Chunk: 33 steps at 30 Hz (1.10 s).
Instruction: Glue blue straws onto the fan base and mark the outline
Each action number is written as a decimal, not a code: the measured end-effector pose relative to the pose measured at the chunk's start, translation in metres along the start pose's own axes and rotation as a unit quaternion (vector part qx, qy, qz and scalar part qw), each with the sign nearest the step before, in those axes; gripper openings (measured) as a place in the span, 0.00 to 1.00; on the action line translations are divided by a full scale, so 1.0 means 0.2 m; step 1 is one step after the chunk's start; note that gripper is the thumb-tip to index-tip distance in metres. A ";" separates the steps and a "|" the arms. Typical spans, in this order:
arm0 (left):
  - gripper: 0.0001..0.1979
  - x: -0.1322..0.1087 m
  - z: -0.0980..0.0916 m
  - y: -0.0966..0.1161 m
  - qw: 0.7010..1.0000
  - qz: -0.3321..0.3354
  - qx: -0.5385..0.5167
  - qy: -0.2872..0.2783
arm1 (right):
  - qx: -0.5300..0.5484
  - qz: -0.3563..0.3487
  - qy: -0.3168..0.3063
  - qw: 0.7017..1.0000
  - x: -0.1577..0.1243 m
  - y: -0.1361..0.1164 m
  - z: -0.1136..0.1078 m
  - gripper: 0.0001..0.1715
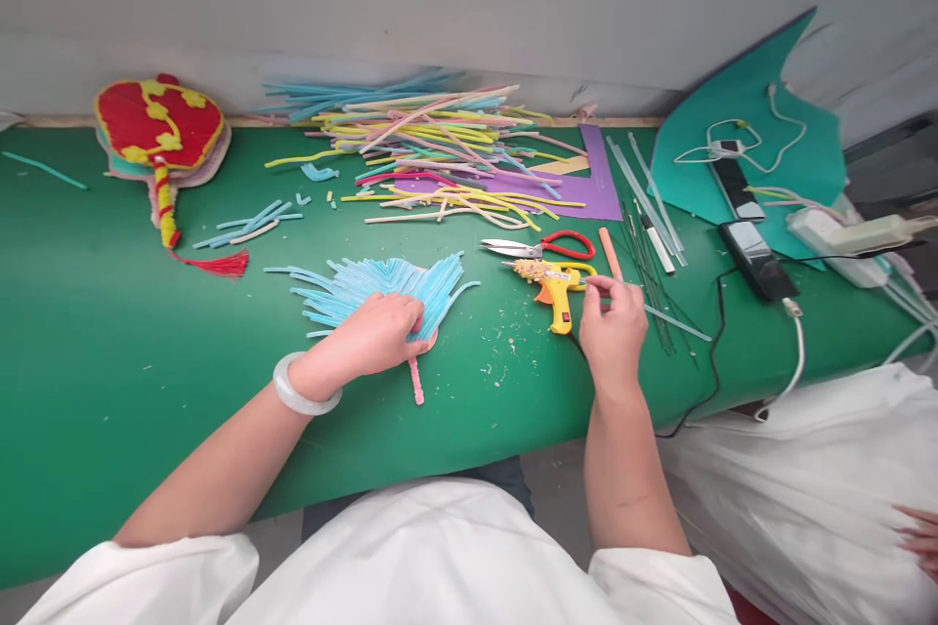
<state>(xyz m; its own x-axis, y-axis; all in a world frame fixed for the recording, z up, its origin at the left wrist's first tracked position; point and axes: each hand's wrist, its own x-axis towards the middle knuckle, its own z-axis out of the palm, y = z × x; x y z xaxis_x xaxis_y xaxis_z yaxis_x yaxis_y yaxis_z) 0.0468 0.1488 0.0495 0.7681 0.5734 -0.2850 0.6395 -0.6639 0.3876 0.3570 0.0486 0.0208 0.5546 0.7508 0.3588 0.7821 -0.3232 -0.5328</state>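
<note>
Green felt covers the table (109, 342), and the yellow glue gun (555, 291) lying near its middle is the easiest thing to steer by. Left of the gun, the person's left hand (381, 332) lies flat and open, palm down, pressing on a fan of pale blue stems (388, 288); a pink handle (416, 381) pokes out from under the hand toward the table's near edge, and a white bangle (300, 391) sits on that wrist. Just right of the gun, the right hand (614, 322) has its fingers curled in, thumb and forefinger drawn together close to the gun's back end, though I cannot tell whether it grips anything. Just beyond the gun lie red-handled scissors (542, 247), with an orange stick (610, 254) beside them. Farther back sits a loose heap of coloured stems (440, 146) overlapping a purple sheet (597, 190). Far to the gun's left rests a red and yellow fan (157, 127). Well to the gun's right are a black phone (754, 259) and a teal sheet (740, 137)
</note>
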 end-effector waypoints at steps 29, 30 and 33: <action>0.12 0.00 0.02 -0.01 1.000 0.001 -0.006 0.003 | -0.022 -0.052 -0.157 0.986 0.03 0.43 -0.11 0.17; 0.12 0.00 0.02 -0.01 1.000 0.002 -0.004 0.002 | -0.027 -0.051 -0.156 0.986 0.03 0.46 -0.12 0.17; 0.12 0.00 0.01 -0.01 1.000 0.004 0.001 0.003 | -0.044 -0.049 -0.166 0.984 0.07 0.51 -0.17 0.17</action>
<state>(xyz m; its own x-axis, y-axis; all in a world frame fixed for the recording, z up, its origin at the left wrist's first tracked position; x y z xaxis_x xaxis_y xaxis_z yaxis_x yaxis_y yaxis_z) 0.0456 0.1489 0.0460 0.7725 0.5715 -0.2769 0.6340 -0.6694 0.3872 0.4541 0.0072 -0.0022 0.3634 0.9229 0.1271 0.8568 -0.2775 -0.4346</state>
